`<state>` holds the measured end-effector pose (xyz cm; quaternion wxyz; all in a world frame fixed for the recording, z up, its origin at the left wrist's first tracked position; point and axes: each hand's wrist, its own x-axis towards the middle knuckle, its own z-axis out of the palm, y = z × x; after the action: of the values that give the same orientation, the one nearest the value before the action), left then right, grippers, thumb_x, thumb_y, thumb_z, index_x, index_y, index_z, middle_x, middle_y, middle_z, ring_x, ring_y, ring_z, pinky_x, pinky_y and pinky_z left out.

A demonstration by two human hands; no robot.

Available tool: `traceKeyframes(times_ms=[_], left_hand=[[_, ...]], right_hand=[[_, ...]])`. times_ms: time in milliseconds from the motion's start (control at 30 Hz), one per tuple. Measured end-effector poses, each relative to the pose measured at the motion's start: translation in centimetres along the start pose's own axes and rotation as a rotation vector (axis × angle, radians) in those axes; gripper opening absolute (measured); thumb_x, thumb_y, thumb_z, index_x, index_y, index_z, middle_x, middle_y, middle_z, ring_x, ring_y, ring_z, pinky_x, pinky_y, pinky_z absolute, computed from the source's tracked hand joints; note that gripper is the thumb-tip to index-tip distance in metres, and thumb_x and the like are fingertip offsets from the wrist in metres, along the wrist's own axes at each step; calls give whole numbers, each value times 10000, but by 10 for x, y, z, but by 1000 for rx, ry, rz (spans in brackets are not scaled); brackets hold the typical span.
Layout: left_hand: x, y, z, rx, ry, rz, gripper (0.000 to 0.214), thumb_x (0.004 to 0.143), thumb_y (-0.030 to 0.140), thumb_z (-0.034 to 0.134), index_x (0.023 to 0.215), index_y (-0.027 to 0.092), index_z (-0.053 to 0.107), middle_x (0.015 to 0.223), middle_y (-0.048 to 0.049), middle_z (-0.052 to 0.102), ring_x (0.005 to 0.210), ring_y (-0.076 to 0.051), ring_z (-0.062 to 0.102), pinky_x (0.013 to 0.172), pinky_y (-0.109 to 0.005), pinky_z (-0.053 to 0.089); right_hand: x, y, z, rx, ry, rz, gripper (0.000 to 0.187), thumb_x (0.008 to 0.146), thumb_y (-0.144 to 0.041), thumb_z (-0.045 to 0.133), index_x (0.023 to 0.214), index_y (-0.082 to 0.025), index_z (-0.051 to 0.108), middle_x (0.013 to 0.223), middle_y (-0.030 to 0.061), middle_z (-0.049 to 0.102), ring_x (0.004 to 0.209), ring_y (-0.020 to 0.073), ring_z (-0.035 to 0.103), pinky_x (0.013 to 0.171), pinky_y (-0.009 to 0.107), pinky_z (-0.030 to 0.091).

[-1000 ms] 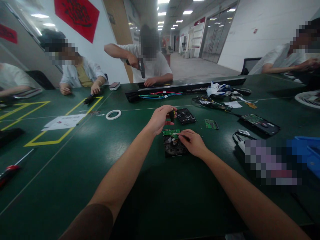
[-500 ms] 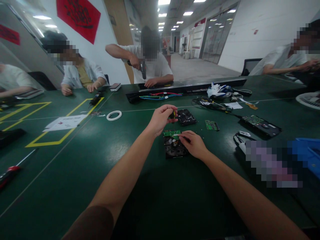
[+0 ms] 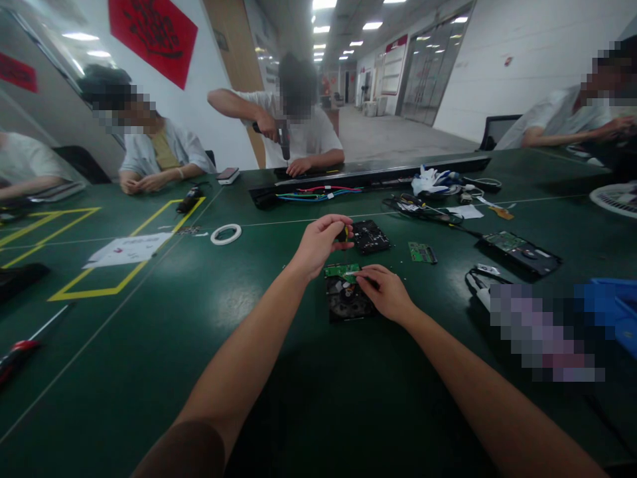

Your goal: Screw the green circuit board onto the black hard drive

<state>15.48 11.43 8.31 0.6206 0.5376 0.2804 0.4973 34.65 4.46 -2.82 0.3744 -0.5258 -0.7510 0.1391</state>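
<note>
A hard drive [image 3: 347, 307] with a green circuit board [image 3: 337, 270] along its far end lies flat on the table in front of me. Over its far left corner, my left hand [image 3: 321, 244] is closed round a small black-and-yellow object [image 3: 342, 233], most of it hidden by the fingers. My right hand [image 3: 387, 292] is at the drive's right side, fingers pinched at the board's edge. A thin pale tip shows by those fingertips, too small to name. Just beyond sits a second black hard drive [image 3: 371, 237]; right of that lies a loose green circuit board [image 3: 422, 252].
Another drive [image 3: 520, 252] with a cable lies to the right, near a blue object [image 3: 617, 299]. A roll of white tape [image 3: 225, 234], a paper sheet [image 3: 127, 249] and a screwdriver [image 3: 22, 348] are leftward. Across the table, a person holds a power drill [image 3: 283, 141] over a long black housing [image 3: 388, 178].
Both my hands stay in nearly the same place at the hard drive. The view has tilted slightly. The seated person at left has brought their hands together.
</note>
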Motion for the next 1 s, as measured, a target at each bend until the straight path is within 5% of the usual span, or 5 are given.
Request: traceKeyframes(times_ms=[533, 1000], left_hand=[[0, -4, 0, 15, 6, 33, 280, 838, 413, 770, 969, 167, 743, 1066, -81, 683, 931, -171, 637, 719, -297, 613], [-3, 2, -5, 50, -36, -44, 242, 860, 267, 746, 1065, 155, 684, 982, -96, 722, 959, -201, 689, 716, -310, 613]], right_hand=[[1, -3, -1, 4, -2, -18, 264, 995, -352, 580, 1150, -261, 773, 1155, 93, 712, 1099, 248, 685, 990, 413, 552], [0, -3, -2, 0, -7, -26, 267, 1003, -364, 575, 1154, -264, 771, 1155, 88, 711, 1087, 243, 680, 973, 405, 547]])
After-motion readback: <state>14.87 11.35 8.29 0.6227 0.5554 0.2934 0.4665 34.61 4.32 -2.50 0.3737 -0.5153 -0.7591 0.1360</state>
